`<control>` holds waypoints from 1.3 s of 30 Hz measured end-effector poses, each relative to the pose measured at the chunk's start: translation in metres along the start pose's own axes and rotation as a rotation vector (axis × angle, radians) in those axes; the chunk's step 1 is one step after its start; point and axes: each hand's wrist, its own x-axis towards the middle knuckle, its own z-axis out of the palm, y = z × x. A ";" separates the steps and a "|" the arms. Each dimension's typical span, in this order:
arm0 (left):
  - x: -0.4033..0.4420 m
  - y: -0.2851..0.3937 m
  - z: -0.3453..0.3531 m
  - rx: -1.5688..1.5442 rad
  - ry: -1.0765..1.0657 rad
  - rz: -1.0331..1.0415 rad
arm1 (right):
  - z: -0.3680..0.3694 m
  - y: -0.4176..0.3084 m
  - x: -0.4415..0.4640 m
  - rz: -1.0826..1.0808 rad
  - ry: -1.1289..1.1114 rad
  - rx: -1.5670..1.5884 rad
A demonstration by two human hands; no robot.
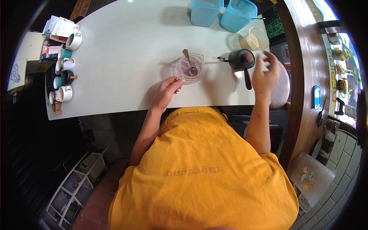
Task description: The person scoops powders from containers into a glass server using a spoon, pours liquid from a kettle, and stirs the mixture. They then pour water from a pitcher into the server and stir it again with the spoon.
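My left hand is closed, its thumb and fingers pinching the near-left edge of a clear cup on the white table. A spoon leans in this cup, over a little pinkish content. My right hand, slightly blurred, hovers at the right with its fingers apart and nothing visible in them. Just left of it stands a small black pot, with a dark handle pointing toward me. Beyond that hand is a clear tub with cream-coloured content.
Two blue containers stand at the table's far edge. Several mugs line its left end, near stacked papers. A wooden counter runs along the right, and the table's front edge is close to my body.
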 end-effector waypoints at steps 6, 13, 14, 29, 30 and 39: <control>0.002 -0.005 -0.001 -0.029 0.008 0.007 | 0.065 -0.065 -0.005 -0.391 -0.421 0.299; 0.001 -0.003 0.001 -0.007 0.002 0.029 | 0.092 -0.076 -0.022 -0.421 -0.650 0.208; 0.001 -0.004 0.001 0.036 0.017 0.047 | 0.092 -0.075 -0.023 -0.440 -0.642 0.198; -0.004 0.000 0.009 0.162 0.015 0.206 | 0.059 -0.070 -0.029 -0.571 -0.664 0.098; -0.004 0.001 0.009 0.162 0.016 0.207 | 0.058 -0.070 -0.029 -0.573 -0.664 0.098; -0.010 0.014 0.015 0.179 0.015 0.220 | 0.051 -0.071 -0.027 -0.626 -0.603 0.173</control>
